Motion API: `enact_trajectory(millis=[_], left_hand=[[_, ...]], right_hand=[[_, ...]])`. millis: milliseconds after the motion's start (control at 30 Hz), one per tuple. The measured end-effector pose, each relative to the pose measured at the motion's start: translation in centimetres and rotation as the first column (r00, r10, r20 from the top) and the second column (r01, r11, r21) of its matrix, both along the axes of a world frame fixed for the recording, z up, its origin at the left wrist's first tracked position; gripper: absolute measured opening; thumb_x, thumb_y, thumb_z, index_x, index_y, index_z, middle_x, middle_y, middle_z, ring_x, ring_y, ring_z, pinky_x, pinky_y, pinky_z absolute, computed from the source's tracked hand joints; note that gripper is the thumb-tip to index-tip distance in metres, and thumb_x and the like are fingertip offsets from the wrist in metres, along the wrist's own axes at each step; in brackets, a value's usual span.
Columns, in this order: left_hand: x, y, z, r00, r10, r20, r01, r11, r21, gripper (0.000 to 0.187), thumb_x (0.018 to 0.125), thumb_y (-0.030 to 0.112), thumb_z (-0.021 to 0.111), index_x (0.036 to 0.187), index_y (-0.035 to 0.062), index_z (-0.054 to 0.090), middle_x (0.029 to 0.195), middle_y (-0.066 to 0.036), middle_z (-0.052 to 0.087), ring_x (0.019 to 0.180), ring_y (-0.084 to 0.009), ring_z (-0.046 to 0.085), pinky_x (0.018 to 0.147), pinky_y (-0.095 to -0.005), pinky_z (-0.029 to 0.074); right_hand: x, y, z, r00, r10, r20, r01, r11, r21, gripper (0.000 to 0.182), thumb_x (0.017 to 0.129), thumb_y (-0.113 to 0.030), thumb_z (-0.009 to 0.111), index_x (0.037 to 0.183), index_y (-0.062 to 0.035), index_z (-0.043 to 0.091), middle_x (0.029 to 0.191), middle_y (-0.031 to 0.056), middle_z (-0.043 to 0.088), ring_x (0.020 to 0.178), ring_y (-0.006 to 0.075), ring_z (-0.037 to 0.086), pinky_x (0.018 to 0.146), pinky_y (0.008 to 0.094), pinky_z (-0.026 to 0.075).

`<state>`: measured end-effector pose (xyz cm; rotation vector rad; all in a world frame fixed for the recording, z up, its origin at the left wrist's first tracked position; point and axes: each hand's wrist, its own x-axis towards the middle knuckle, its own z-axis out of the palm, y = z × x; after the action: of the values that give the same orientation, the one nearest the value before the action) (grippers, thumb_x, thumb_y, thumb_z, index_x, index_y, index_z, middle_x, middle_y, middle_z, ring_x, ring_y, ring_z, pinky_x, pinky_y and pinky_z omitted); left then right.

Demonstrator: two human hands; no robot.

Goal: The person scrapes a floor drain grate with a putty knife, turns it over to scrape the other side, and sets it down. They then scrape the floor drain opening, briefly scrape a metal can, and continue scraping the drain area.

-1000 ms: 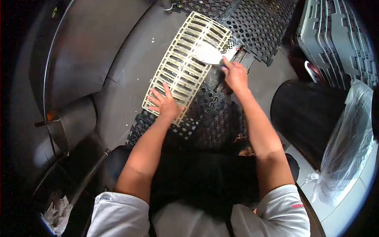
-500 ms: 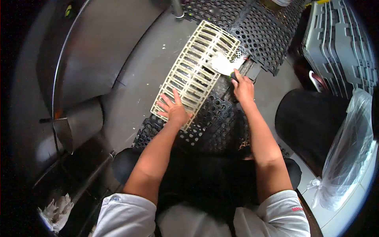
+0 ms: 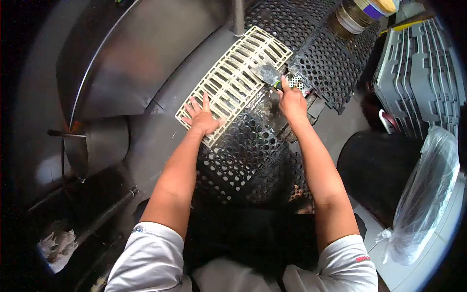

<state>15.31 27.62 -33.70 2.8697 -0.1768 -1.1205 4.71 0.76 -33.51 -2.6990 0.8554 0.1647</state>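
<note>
A long cream slatted grate [image 3: 228,86] lies at a slant over the grey floor and black perforated mats. My left hand [image 3: 202,119] rests with spread fingers on the grate's near end. My right hand [image 3: 292,101] is closed round the dark and green handle of a scraper [image 3: 267,74]. The scraper's wide metal blade lies over the right edge of the grate, toward its far end. Beside my right hand a small perforated metal piece [image 3: 296,83] shows in a gap between the mats.
Black perforated mats [image 3: 323,63] cover the floor beyond and below the grate. Stacked grey crates [image 3: 418,78] stand at the right, above a black seat [image 3: 377,170] and a clear plastic bag [image 3: 423,204]. Buckets [image 3: 355,17] are at the top right, a metal pole [image 3: 238,17] at the top.
The grate appears slightly farther left in view, with my left hand still on it. My right hand and the scraper have shifted left, and the blade no longer shines white. More of the buckets shows.
</note>
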Motion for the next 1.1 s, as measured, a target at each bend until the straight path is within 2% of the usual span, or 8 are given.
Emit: enact_trajectory(millis=[67,267,400,533,900,967,1033,1100], left_hand=[[-0.1,0.2,-0.4,0.999,0.027,0.041,-0.025,0.999,-0.04,0.115,0.081,0.057,0.072,0.159,0.0305,-0.008,0.163,-0.024,-0.014,0.149,-0.0485,-0.012,0.114,-0.07,0.004],[3.5,1.4,-0.5,0.998,-0.052,0.037,0.053,0.999,-0.008,0.117,0.08,0.055,0.075,0.158,0.0351,-0.01,0.163,-0.02,-0.017,0.149,-0.0465,-0.012,0.114,-0.0699,0.004],[6.3,2.5,-1.3,0.993,-0.107,0.043,0.108,0.994,-0.012,0.117,0.078,0.053,0.077,0.157,0.0399,-0.009,0.163,-0.018,-0.019,0.15,-0.0433,-0.012,0.114,-0.0696,0.005],[7.2,3.1,-2.2,0.989,-0.134,0.066,0.136,0.99,-0.025,0.117,0.078,0.053,0.078,0.157,0.0397,-0.007,0.164,-0.018,-0.018,0.15,-0.0443,-0.011,0.113,-0.0706,0.006],[7.4,3.6,-2.1,0.981,-0.173,0.091,0.179,0.982,-0.06,0.116,0.077,0.055,0.078,0.159,0.0363,-0.001,0.164,-0.022,-0.014,0.15,-0.0466,-0.009,0.114,-0.0695,0.005],[7.6,3.6,-2.1,0.981,-0.182,0.067,0.185,0.982,-0.046,0.116,0.077,0.054,0.078,0.159,0.0366,-0.002,0.164,-0.021,-0.014,0.15,-0.0463,-0.01,0.114,-0.0696,0.005],[7.6,3.3,-1.7,0.984,-0.169,0.057,0.172,0.985,-0.035,0.117,0.076,0.054,0.079,0.158,0.0372,-0.003,0.164,-0.021,-0.013,0.15,-0.0463,-0.01,0.114,-0.0699,0.006],[7.7,3.5,-1.9,0.981,-0.182,0.07,0.185,0.982,-0.044,0.117,0.076,0.054,0.079,0.158,0.0373,-0.003,0.164,-0.021,-0.013,0.15,-0.0465,-0.01,0.114,-0.0702,0.005]], right_hand=[[-0.6,-0.1,0.7,0.998,0.052,-0.037,-0.053,0.998,-0.027,0.053,0.096,-0.032,0.059,0.147,-0.0254,0.047,0.104,0.0202,0.066,0.094,0.0365,0.067,0.081,0.0476,0.055],[0.0,-0.2,0.8,0.981,0.173,0.084,-0.165,0.982,-0.094,0.043,0.095,-0.03,0.059,0.137,-0.0237,0.057,0.09,0.0159,0.07,0.078,0.0337,0.07,0.069,0.0456,0.057],[0.9,1.5,1.6,0.988,0.141,0.058,-0.137,0.988,-0.064,0.04,0.093,-0.028,0.06,0.133,-0.0236,0.062,0.084,0.0203,0.069,0.075,0.0365,0.069,0.068,0.047,0.057],[0.0,2.7,1.7,0.987,0.153,0.048,-0.149,0.986,-0.071,0.039,0.093,-0.023,0.057,0.131,-0.0213,0.063,0.082,0.0197,0.069,0.071,0.0356,0.07,0.067,0.0458,0.058],[2.0,4.2,1.7,0.992,0.103,0.075,-0.103,0.995,-0.005,0.039,0.09,-0.017,0.058,0.129,-0.0186,0.064,0.08,0.0238,0.068,0.071,0.0383,0.069,0.066,0.0495,0.056],[5.0,4.1,0.6,0.984,0.137,0.116,-0.127,0.988,-0.087,0.038,0.089,-0.014,0.058,0.126,-0.0179,0.066,0.078,0.0201,0.068,0.071,0.0382,0.069,0.067,0.0489,0.056],[5.9,3.8,1.9,0.978,0.196,0.074,-0.191,0.979,-0.067,0.044,0.088,-0.01,0.051,0.13,-0.0149,0.062,0.082,0.0225,0.069,0.076,0.0379,0.071,0.068,0.0473,0.057],[2.7,3.9,1.7,0.97,0.19,0.154,-0.184,0.981,-0.055,0.04,0.09,-0.012,0.053,0.128,-0.0168,0.064,0.078,0.0215,0.069,0.073,0.0381,0.07,0.067,0.0491,0.056]])
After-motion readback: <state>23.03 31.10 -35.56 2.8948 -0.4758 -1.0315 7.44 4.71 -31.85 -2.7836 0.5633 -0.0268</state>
